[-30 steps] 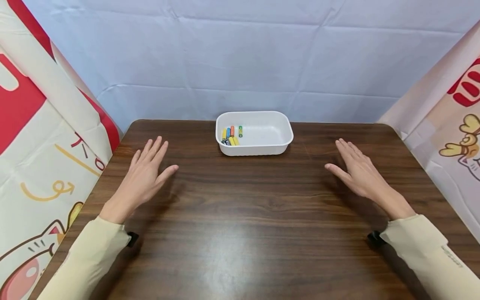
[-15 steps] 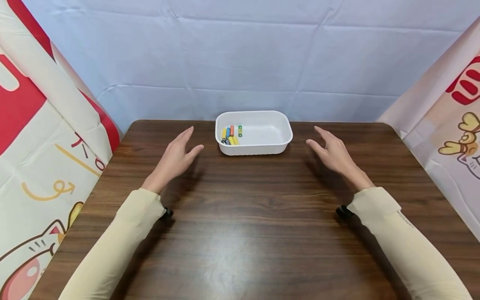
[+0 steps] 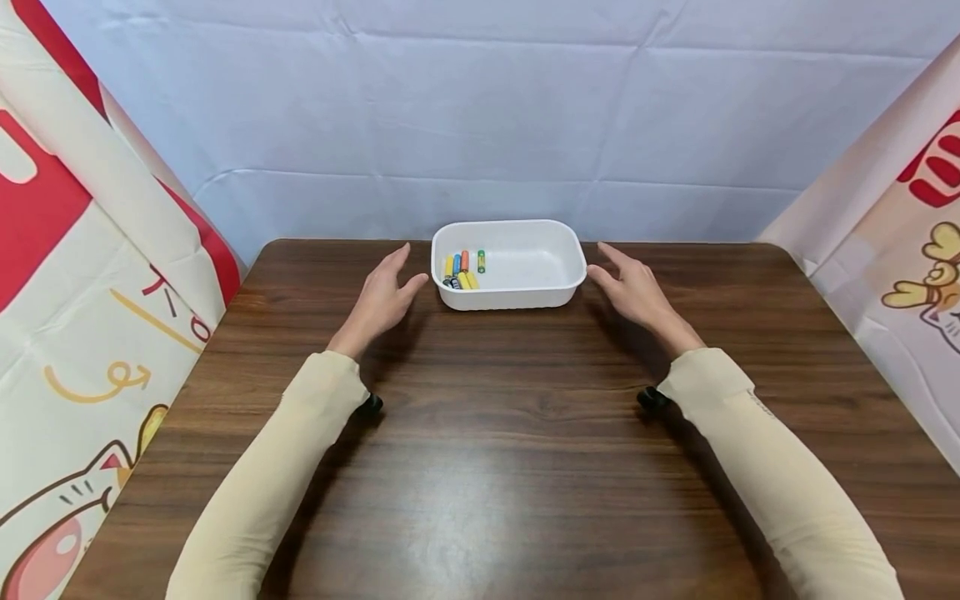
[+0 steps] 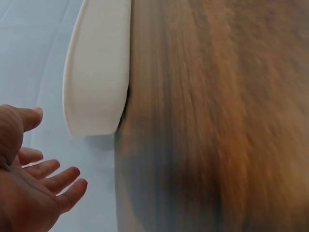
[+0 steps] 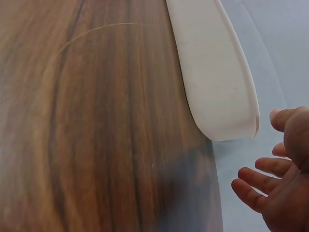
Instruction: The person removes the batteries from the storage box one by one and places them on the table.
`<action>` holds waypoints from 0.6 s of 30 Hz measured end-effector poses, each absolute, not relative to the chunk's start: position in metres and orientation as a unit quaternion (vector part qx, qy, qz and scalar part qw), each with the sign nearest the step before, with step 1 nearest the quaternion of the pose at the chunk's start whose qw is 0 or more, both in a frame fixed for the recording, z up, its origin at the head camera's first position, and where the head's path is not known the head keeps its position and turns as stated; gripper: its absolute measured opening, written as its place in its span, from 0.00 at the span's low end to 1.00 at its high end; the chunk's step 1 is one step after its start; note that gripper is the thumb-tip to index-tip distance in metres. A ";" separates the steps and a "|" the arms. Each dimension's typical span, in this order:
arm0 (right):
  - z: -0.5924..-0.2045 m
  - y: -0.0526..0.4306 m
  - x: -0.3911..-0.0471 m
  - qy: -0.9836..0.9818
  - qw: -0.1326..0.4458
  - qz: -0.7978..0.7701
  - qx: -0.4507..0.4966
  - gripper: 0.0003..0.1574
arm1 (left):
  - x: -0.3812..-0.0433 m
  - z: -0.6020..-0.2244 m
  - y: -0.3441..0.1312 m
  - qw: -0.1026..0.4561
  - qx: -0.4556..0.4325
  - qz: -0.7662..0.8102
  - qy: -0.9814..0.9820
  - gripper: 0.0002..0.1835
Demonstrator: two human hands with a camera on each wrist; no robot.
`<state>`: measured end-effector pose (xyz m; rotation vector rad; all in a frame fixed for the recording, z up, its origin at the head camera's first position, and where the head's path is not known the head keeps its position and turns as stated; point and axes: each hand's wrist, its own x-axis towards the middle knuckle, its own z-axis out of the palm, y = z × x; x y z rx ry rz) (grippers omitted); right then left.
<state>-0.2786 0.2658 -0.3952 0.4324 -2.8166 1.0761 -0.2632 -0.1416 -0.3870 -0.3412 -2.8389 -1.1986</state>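
Note:
A white plastic tray (image 3: 517,298) sits at the far edge of the table, with several small batteries (image 3: 465,262) in yellow, blue, orange and green gathered at its left end. My left hand (image 3: 381,293) is beside the tray's left end, thumb and fingers spread apart and holding nothing. On the opposite side my right hand (image 3: 634,288) has its thumb tip close by the right rim, its fingers relaxed. Both wrist views show a gap between the fingers and the tray wall, seen at the left hand (image 4: 36,193) and at the right hand (image 5: 285,188).
The dark wooden table (image 3: 480,433) spreads out in front of the tray. A pale cloth backdrop (image 3: 495,117) hangs right behind the table's far edge. Printed cloths stand at the left (image 3: 90,333) and right (image 3: 915,250) sides.
Both hands have moved forward and inward from the table's sides to the two ends of the tray. The tray and batteries have stayed in place.

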 end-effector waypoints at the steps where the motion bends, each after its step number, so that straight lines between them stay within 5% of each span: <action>1: -0.396 0.265 -0.281 -0.923 0.044 0.356 0.140 0.40 | -0.265 -0.388 -0.140 0.019 -0.110 -0.391 -0.914 0.37; 18: -0.401 0.251 -0.297 -0.918 0.015 0.371 0.139 0.36 | -0.290 -0.400 -0.112 -0.014 -0.086 -0.421 -0.903 0.35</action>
